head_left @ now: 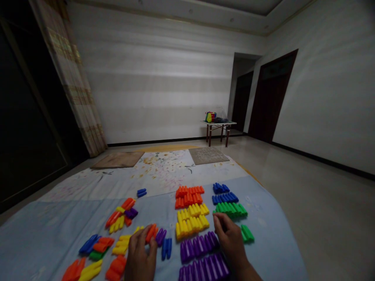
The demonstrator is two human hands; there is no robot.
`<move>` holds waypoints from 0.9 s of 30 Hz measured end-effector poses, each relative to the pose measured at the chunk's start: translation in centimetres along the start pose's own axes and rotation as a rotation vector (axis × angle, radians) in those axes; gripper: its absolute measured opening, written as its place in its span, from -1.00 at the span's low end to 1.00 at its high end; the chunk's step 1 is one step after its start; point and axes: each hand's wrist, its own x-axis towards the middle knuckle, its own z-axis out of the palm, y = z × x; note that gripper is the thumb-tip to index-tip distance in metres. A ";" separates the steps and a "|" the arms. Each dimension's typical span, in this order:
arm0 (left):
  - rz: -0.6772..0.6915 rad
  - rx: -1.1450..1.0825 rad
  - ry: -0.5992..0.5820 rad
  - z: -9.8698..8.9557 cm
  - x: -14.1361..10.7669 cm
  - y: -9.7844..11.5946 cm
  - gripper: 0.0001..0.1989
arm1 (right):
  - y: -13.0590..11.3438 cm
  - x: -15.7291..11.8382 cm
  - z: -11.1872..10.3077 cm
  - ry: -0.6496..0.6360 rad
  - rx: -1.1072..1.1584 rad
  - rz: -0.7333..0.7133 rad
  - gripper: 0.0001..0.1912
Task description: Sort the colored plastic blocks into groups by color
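Note:
My left hand (140, 253) is low in the middle, its thumb and index finger closed around an orange finger-shaped plastic piece (151, 233). Just right of it lie a purple piece (161, 237) and a blue pair (166, 248). My right hand (231, 240) has its fingers pinched at the left end of a green row (231, 209), where a bit of green shows at the fingertips. A shorter green group (247, 233) lies beside that hand, partly hidden by it. Purple rows (199, 246) sit to its left, below yellow rows (192, 220).
Orange rows (189, 196) and blue rows (225, 198) lie farther back. Mixed loose pieces (99, 244) are scattered at left, with a blue pair (141, 192) beyond. Two flat boards (118, 159) rest on the cloth's far edge. A small table (218, 123) stands by the wall.

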 end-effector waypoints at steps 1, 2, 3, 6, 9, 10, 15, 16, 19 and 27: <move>0.028 0.029 0.010 -0.1 0.1 0.0 -0.62 | 0.0 0.0 0.0 -0.004 0.000 0.001 -0.64; 0.054 0.058 0.016 -0.2 0.1 -0.1 -0.62 | -0.1 0.0 0.0 -0.009 0.002 0.001 -0.64; 0.077 0.089 0.011 -0.3 0.2 0.0 -0.62 | -0.1 0.0 0.1 -0.013 0.005 -0.002 -0.65; 0.113 0.183 -0.059 -0.4 0.0 0.3 -0.64 | -0.3 0.0 0.0 -0.018 0.014 -0.020 -0.65; 0.129 0.232 -0.160 -0.2 -0.4 0.8 -0.64 | -0.5 0.0 -0.1 -0.002 0.008 -0.040 -0.64; 0.131 0.235 -0.187 -0.1 -0.5 1.0 -0.65 | -0.6 0.0 -0.1 0.001 0.006 -0.046 -0.64; 0.094 0.235 -0.246 0.0 -0.6 1.3 -0.62 | -0.9 0.1 -0.2 0.005 0.004 -0.051 -0.67; 0.090 0.232 -0.249 0.0 -0.5 1.2 -0.61 | -0.9 0.1 -0.2 0.008 0.005 -0.050 -0.68; 0.089 0.237 -0.254 0.1 -0.3 1.0 -0.62 | -1.0 0.1 -0.2 0.017 0.008 -0.048 -0.69; 0.078 0.286 -0.223 0.3 -0.3 0.6 -0.60 | -1.0 0.1 -0.2 -0.010 0.017 -0.041 -0.69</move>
